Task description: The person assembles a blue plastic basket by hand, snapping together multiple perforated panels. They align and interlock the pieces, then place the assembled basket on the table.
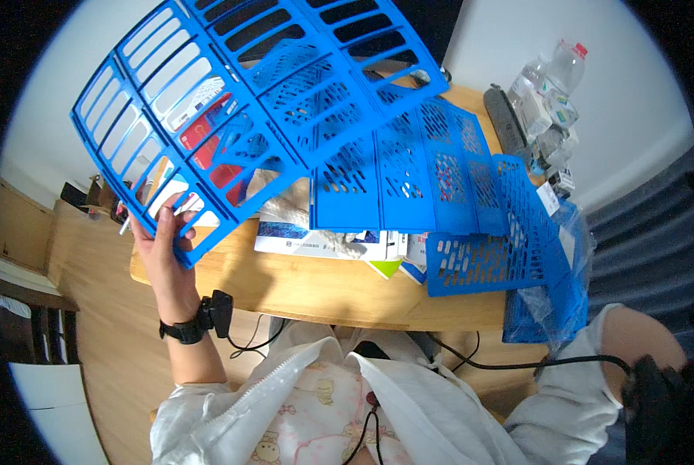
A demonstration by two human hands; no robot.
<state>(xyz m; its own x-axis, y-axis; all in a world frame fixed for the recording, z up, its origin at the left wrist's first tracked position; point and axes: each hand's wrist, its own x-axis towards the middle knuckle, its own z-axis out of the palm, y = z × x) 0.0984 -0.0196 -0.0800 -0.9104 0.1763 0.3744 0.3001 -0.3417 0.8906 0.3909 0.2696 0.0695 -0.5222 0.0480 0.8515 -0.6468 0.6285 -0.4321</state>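
Observation:
My left hand grips the lower corner of a large blue slotted plastic panel and holds it up, tilted, above the wooden table. A black band with a small black device sits on that wrist. Beneath and to the right of the raised panel, several blue perforated plastic panels lie overlapping on the table. My right arm, in a white sleeve, reaches to the lower right. Only its wrist and a black strapped device show; the hand itself is lost in the dark rim.
Books and boxes lie under the blue panels. A clear plastic bag with more blue parts hangs off the table's right edge. Clear plastic bottles and a dark long bar stand at the back right by the white wall. Wooden floor lies to the left.

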